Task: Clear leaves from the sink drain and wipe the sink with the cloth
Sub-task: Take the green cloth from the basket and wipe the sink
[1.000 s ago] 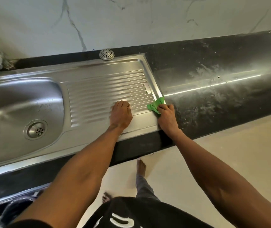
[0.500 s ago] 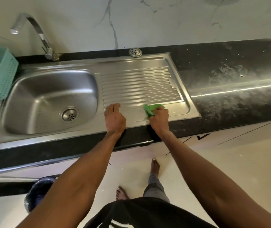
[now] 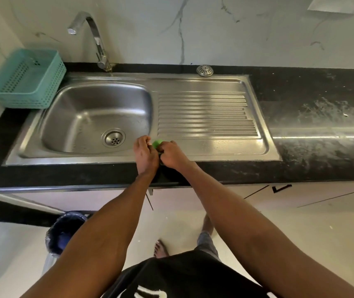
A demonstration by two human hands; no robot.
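Observation:
A steel sink with a ribbed drainboard is set into a black counter. Its basin shows a bare round drain; I see no leaves in it. A small green cloth is bunched between my two hands at the sink's front rim, just right of the basin. My left hand curls its fingers around the cloth from the left. My right hand grips it from the right. Most of the cloth is hidden by the fingers.
A curved tap rises behind the basin. A teal plastic basket stands at the left end of the counter. A metal drain cover lies behind the drainboard. A lined bin stands on the floor below.
My right hand slid the cloth left along the drainboard's front. My left hand left the steel and closed onto the cloth, so both hands now hold it together.

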